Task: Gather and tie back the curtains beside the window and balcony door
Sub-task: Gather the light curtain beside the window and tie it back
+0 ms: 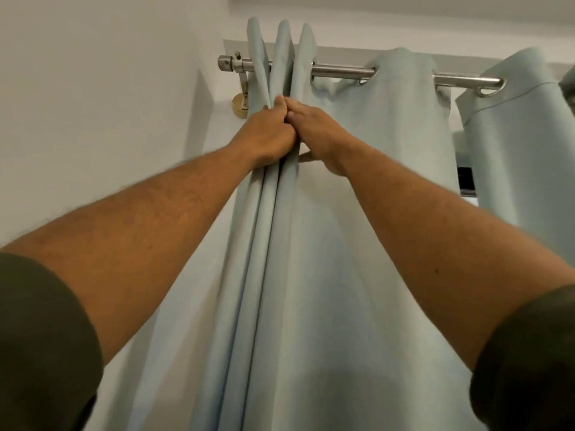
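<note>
A pale blue-grey curtain (357, 244) hangs by eyelets from a steel rod (342, 71) high on the wall. Its left folds are bunched together near the rod's left end. My left hand (264, 135) is closed around those bunched folds just below the rod. My right hand (317, 132) presses against the same folds from the right, fingers curled on the fabric, touching my left hand. A second curtain panel (522, 144) hangs further right on the rod.
The rod's bracket (241, 88) fixes to the wall at the left, by a white wall corner (199, 119). A dark gap (465, 178) shows between the two curtain panels. The ceiling is close above.
</note>
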